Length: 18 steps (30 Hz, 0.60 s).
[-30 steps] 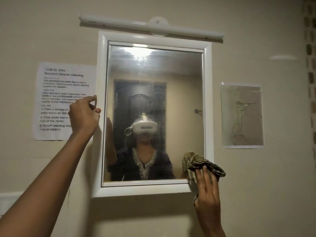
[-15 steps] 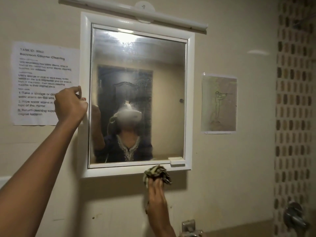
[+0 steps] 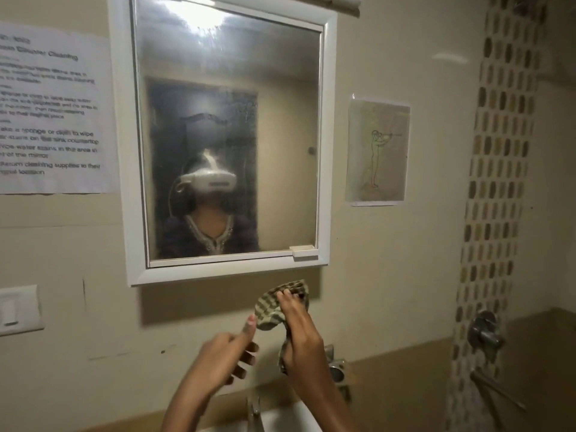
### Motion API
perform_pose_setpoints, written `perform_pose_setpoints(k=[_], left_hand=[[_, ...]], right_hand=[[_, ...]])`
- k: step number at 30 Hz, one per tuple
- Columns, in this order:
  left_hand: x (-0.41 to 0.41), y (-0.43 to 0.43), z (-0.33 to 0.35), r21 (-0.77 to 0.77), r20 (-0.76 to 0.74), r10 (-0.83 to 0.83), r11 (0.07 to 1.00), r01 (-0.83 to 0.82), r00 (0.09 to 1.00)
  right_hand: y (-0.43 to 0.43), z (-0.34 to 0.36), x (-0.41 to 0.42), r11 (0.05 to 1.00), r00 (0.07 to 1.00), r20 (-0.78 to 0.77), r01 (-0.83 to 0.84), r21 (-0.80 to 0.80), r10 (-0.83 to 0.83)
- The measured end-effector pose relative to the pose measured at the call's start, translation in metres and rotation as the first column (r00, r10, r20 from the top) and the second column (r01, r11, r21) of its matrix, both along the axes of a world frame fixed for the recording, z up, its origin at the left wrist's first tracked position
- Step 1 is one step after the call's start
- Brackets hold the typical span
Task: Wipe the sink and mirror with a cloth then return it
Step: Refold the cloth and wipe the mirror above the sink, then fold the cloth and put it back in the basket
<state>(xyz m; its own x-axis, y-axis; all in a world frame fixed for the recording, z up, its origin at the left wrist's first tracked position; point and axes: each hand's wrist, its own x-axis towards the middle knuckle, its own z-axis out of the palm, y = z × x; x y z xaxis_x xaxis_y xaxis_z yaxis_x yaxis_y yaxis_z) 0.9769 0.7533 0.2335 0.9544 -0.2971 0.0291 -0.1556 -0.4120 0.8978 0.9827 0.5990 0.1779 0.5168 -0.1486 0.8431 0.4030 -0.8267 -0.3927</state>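
The white-framed mirror (image 3: 327, 151) hangs on the beige wall, its glass hazy and streaked. Below its bottom edge my right hand (image 3: 299, 341) grips a checked olive cloth (image 3: 271, 307), bunched and held upright in front of the wall. My left hand (image 3: 224, 357) is just to the left of it, fingers loosely curled, thumb raised close to the cloth's lower edge, holding nothing. A strip of the white sink (image 3: 286, 419) shows at the bottom edge, with its tap (image 3: 254, 410) in front.
An instruction sheet (image 3: 53, 113) is taped left of the mirror, a small drawing (image 3: 377, 151) right of it. A switch plate (image 3: 18, 310) sits low left. Wall taps (image 3: 486, 335) and a mosaic tile strip (image 3: 498, 182) are at the right.
My left hand let go of the mirror's left frame and dropped down beside the cloth. My right hand lowered the cloth from the mirror's bottom corner to below it. The view tilted down.
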Motion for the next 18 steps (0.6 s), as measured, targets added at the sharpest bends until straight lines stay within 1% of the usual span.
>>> perform_pose_setpoints(k=[1,2,4,5,6,7,8,9,10,12,13,14,15,16,18], left_hand=[[-0.003,-0.009,-0.009,-0.087,-0.081,-0.075,0.994,0.068,0.994],[-0.005,-0.019,-0.018,-0.186,-0.128,-0.154,0.974,0.129,0.98],[-0.013,-0.04,-0.032,-0.393,-0.144,-0.292,0.894,0.217,0.945],[-0.015,-0.051,-0.041,-0.489,-0.155,-0.331,0.844,0.219,0.931],[-0.019,-0.06,-0.051,-0.571,-0.187,-0.368,0.795,0.204,0.911],[-0.026,-0.069,-0.058,-0.648,-0.216,-0.406,0.74,0.181,0.888],[-0.032,-0.076,-0.067,-0.686,-0.236,-0.426,0.709,0.161,0.874],[-0.039,-0.081,-0.075,-0.708,-0.247,-0.436,0.691,0.146,0.866],[-0.044,-0.084,-0.08,-0.714,-0.259,-0.443,0.687,0.139,0.858],[-0.051,-0.094,-0.092,-0.732,-0.288,-0.469,0.67,0.124,0.835],[-0.053,-0.098,-0.097,-0.723,-0.285,-0.488,0.675,0.149,0.825],[-0.055,-0.103,-0.1,-0.697,-0.286,-0.504,0.693,0.185,0.815],[-0.057,-0.107,-0.101,-0.666,-0.285,-0.519,0.712,0.223,0.806],[-0.06,-0.111,-0.103,-0.625,-0.29,-0.544,0.731,0.275,0.788],[-0.07,-0.123,-0.105,-0.535,-0.285,-0.623,0.734,0.418,0.729]], right_hand=[[0.0,-0.005,-0.006,0.999,0.999,0.015,0.041,0.007,-0.041],[0.0,-0.01,-0.011,0.998,0.998,0.012,0.067,0.023,-0.067],[0.001,-0.02,-0.023,0.997,0.998,-0.018,0.067,0.042,-0.066],[0.001,-0.024,-0.028,0.998,0.998,-0.037,0.05,0.041,-0.048],[-0.001,-0.026,-0.038,0.999,0.995,-0.091,0.039,0.038,-0.036],[-0.004,-0.027,-0.05,0.999,0.983,-0.18,0.035,0.029,-0.029],[-0.01,-0.028,-0.062,1.0,0.957,-0.291,0.012,0.005,-0.01],[-0.018,-0.031,-0.075,1.0,0.923,-0.384,-0.019,-0.009,0.014],[-0.027,-0.031,-0.088,0.999,0.898,-0.438,-0.045,0.016,0.048],[-0.049,-0.029,-0.116,0.99,0.903,-0.421,-0.036,0.133,0.089],[-0.06,-0.029,-0.13,0.987,0.913,-0.404,0.008,0.157,0.057],[-0.071,-0.029,-0.144,0.988,0.907,-0.422,0.055,0.145,0.011],[-0.08,-0.028,-0.156,0.988,0.883,-0.47,0.078,0.132,-0.006],[-0.087,-0.027,-0.169,0.987,0.852,-0.523,0.074,0.145,0.013],[-0.099,-0.028,-0.192,0.976,0.807,-0.582,0.035,0.217,0.1]])
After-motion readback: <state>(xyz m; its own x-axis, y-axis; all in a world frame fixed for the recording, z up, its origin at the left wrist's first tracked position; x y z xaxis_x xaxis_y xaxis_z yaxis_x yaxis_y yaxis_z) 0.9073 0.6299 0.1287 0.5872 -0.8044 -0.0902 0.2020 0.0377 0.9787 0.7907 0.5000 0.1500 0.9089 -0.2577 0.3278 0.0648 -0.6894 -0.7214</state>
